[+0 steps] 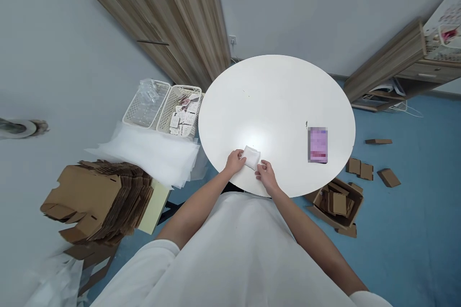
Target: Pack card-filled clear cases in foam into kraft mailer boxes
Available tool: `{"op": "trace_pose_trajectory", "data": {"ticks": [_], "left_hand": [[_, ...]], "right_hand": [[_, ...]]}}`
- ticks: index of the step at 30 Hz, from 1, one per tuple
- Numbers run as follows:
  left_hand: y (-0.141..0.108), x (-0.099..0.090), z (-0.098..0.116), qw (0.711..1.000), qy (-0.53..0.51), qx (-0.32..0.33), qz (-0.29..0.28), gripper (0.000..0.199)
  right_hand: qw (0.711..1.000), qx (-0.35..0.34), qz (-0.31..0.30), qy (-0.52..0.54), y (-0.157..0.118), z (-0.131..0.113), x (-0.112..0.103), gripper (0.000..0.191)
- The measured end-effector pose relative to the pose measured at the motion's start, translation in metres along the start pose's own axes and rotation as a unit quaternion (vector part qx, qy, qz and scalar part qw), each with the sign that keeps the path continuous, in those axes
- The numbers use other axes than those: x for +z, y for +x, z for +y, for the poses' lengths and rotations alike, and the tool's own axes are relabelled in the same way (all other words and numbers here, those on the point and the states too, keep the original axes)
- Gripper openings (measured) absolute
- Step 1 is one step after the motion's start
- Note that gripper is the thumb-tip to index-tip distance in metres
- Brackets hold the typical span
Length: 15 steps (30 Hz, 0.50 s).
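A small, squarish packet wrapped in white foam sheet (pixel 251 158) lies slightly turned near the front edge of the round white table (pixel 277 91). My left hand (pixel 235 161) grips its left side, thumb on top and fingers curled at the edge. At the lower right corner, my right hand (pixel 267 176) has its bent fingers and thumb against the packet. What is inside the wrapping is hidden. To the right on the same table lies a flat pink-purple item (pixel 318 145), its face blurred by pixels.
Left of the table are a basket of cards (pixel 183 115), a basket with clear plastic bags (pixel 146 105), a stack of white foam sheets (pixel 154 148) and flattened cardboard boxes (pixel 90 192). An open carton (pixel 338 204) of small boxes stands on the floor at right.
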<state>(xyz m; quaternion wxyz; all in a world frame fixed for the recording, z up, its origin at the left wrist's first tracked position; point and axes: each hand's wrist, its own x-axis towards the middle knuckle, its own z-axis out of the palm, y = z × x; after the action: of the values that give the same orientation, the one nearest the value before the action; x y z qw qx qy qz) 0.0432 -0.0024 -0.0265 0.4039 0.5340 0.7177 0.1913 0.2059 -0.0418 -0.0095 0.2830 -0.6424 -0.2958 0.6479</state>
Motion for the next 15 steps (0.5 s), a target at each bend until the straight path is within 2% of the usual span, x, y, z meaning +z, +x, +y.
{"op": "trace_pose_trajectory", "data": {"ticks": [3, 8, 12, 15], "left_hand": [[-0.004, 0.004, -0.002, 1.0, 0.001, 0.002, 0.019, 0.035], [-0.007, 0.005, -0.01, 0.999, -0.015, 0.029, 0.031, 0.037], [0.001, -0.009, -0.017, 0.997, -0.038, 0.007, 0.062, 0.038], [0.011, -0.03, -0.026, 0.992, -0.079, -0.018, 0.092, 0.042]], "right_hand": [[0.999, 0.017, -0.021, 0.039, 0.002, -0.004, 0.006, 0.052], [0.999, 0.012, -0.033, 0.02, 0.01, -0.012, 0.012, 0.059], [0.998, -0.001, -0.059, -0.007, 0.022, -0.024, 0.027, 0.062], [0.997, -0.003, -0.075, -0.009, 0.036, -0.037, 0.053, 0.064]]}}
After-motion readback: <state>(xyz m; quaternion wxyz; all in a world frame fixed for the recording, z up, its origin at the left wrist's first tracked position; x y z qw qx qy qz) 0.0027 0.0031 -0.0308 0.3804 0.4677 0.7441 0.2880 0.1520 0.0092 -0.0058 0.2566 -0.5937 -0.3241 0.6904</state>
